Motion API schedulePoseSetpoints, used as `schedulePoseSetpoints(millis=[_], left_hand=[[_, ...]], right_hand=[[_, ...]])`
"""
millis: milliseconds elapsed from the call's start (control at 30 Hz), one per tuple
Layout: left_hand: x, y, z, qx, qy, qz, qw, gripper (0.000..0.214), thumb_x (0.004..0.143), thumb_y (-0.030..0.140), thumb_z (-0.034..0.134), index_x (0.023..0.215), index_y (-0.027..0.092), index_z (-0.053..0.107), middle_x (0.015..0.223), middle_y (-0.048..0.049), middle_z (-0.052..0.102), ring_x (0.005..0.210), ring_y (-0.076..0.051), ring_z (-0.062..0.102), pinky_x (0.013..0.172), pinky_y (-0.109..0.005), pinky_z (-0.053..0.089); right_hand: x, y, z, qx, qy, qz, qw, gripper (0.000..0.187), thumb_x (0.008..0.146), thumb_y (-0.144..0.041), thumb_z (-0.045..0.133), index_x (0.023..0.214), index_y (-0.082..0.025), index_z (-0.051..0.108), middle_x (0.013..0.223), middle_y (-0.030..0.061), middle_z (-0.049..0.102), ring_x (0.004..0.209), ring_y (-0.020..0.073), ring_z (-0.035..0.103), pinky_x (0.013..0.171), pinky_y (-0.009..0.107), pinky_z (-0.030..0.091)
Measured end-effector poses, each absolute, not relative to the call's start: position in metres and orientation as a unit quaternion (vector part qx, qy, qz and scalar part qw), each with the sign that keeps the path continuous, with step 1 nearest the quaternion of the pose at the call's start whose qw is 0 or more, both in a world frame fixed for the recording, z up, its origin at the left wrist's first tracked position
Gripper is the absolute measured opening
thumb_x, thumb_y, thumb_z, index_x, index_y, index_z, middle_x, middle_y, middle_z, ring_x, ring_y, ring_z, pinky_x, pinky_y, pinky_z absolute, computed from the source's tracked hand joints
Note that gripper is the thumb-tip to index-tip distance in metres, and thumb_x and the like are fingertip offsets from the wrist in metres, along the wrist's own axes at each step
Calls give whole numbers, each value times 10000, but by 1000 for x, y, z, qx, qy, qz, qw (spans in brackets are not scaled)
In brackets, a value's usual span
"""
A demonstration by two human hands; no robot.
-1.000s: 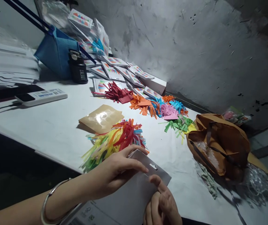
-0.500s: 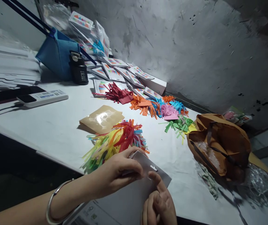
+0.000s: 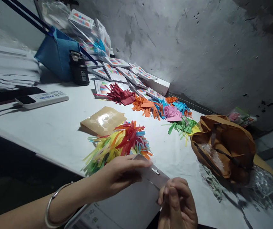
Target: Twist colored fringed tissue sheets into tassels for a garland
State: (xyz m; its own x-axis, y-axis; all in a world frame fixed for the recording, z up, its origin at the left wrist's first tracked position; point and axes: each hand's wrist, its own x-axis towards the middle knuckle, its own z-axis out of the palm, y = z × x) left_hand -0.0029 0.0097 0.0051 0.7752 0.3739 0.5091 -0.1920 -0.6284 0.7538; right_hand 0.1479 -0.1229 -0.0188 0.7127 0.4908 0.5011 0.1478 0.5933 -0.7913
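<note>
A flat grey-white cardboard box (image 3: 136,197) lies tilted at the bottom of the head view, with a hang-hole flap at its upper end and small print low on its face. My left hand (image 3: 124,171), with a silver bangle on the wrist, grips the flap's upper left corner between thumb and fingers. At the flap's right corner my right hand (image 3: 178,202) is closed, its fingertips pinched on the edge. Just beyond the left hand sits a bundle of multicoloured paper tassels (image 3: 119,140), beside a brown paper sheet with round clear stickers (image 3: 104,121).
Coloured tassel bundles (image 3: 148,106) run across the white table (image 3: 62,133). Printed boxes (image 3: 117,73) pile up against the wall. A black bottle (image 3: 79,70), blue bag (image 3: 57,54) and white device (image 3: 43,98) stand left; an open brown bag (image 3: 231,143) is at right.
My right hand has moved right, from a finger on the flap to a pinch at its right corner. My left thumb has straightened along the flap's upper edge.
</note>
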Motion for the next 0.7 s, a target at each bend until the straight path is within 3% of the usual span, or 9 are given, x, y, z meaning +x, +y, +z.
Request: schedulePoseSetpoints(millis=[200, 333, 500, 567, 700], left_hand=[[-4, 10, 5, 833, 48, 321, 448, 418, 983, 137, 566, 1368, 295, 601, 1099, -59, 690, 958, -178, 655, 825, -246, 518], [-2, 10, 7, 843, 60, 307, 439, 333, 1000, 217, 572, 1320, 263, 650, 1002, -71, 680, 862, -180, 643, 752, -241, 516], [-2, 9, 8, 842, 59, 294, 448, 279, 1003, 245, 572, 1262, 236, 677, 1018, -90, 691, 887, -196, 652, 775, -259, 523], [-2, 9, 9, 838, 55, 293, 456, 294, 998, 203, 566, 1273, 232, 665, 1047, -96, 700, 927, -198, 658, 802, -261, 522], [-3, 11, 11, 835, 65, 297, 459, 376, 969, 122, 569, 1323, 229, 632, 1115, -93, 717, 981, -192, 674, 854, -259, 526]], right_hand=[[134, -127, -9, -520, -295, 128, 791, 137, 926, -247, 669, 1054, -265, 716, 813, -38, 588, 485, 53, 535, 369, 164, 412], [133, -124, 5, -605, -346, 120, 707, 197, 912, -337, 687, 1082, -250, 731, 868, -16, 601, 441, 36, 463, 361, 182, 372], [141, -117, 15, -634, -439, 70, 633, 119, 920, -329, 669, 876, -245, 741, 815, 8, 616, 669, 121, 597, 562, 220, 481], [137, -115, 15, -625, -445, 36, 641, 125, 921, -299, 669, 822, -244, 719, 785, 8, 617, 737, 142, 622, 640, 234, 502], [130, -120, 10, -566, -389, 38, 726, 51, 928, -263, 673, 879, -267, 688, 784, -35, 575, 515, 63, 527, 456, 193, 378]])
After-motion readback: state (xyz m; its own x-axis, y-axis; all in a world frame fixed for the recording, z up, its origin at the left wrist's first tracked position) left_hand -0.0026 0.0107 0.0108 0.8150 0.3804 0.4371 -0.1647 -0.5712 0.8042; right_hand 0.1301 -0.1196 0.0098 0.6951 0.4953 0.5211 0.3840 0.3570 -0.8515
